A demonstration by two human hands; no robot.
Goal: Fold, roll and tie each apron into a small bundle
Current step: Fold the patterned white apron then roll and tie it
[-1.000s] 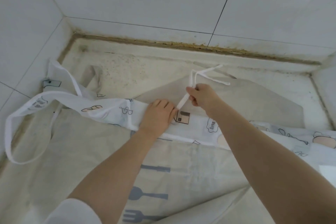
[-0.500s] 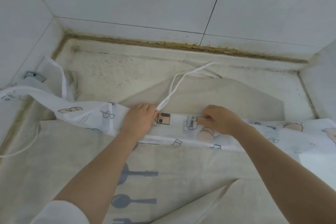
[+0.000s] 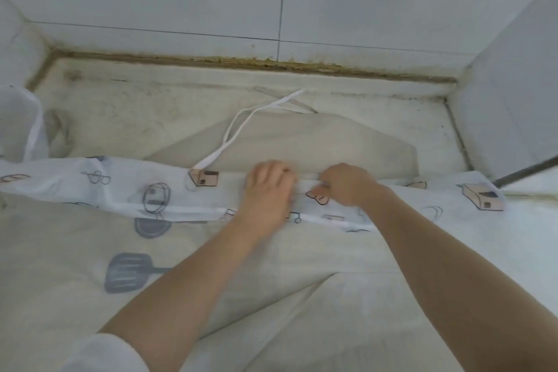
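Note:
A white apron [image 3: 126, 187] with small printed pictures lies folded into a long narrow band across the surface, left to right. Its white tie strap [image 3: 241, 124] loops away toward the back wall. My left hand [image 3: 268, 187] rests palm down on the band near its middle, fingers curled over the far edge. Close beside it on the right, my right hand [image 3: 347, 184] pinches the band's top fold with bent fingers. The band's left end rises toward a bunched part at the left edge [image 3: 18, 124].
Under the band lies a beige apron [image 3: 90, 266] with grey utensil prints, and another beige cloth [image 3: 332, 142] behind it. Tiled walls close in at the back [image 3: 271, 9], the left and the right [image 3: 513, 84]. A stained countertop strip [image 3: 136, 106] runs along the back.
My right hand has let go of the tie strap and come down onto the folded band. My left hand has slid right along the band, so both hands are now close together.

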